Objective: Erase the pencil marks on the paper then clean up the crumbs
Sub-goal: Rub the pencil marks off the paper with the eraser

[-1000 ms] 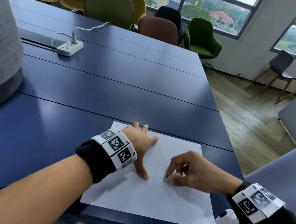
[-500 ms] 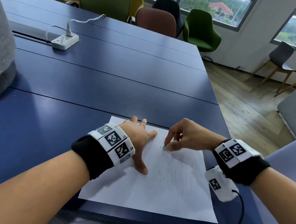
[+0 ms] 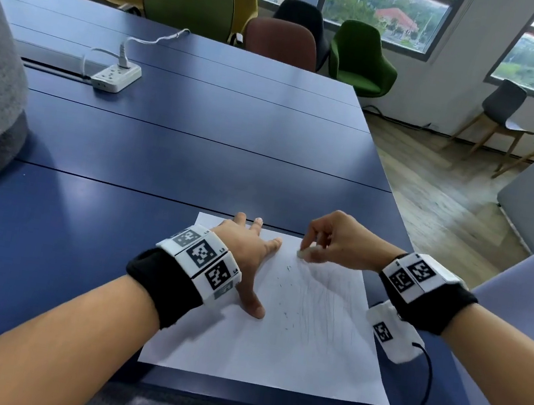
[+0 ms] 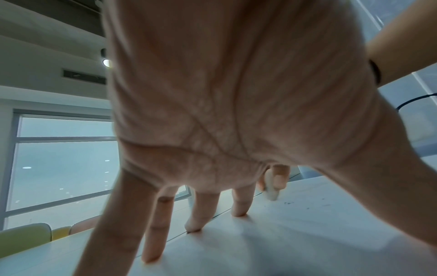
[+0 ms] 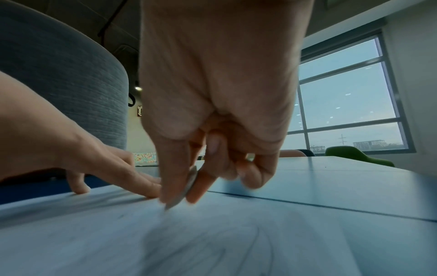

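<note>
Over at ten o'clock on the dark blue tabletop sits a white power strip with a white cable plugged in. Down front, the left hand lies spread, fingers straight, tips pressing the white sheet of paper at its nine o'clock edge. Faint grey pencil strokes run down the sheet's middle, dark eraser crumbs scattered just beside them. At one o'clock on the sheet, the right hand pinches a small pale eraser between thumb and fingertips, its tip touching the paper near the far edge, close to the left forefinger.
</note>
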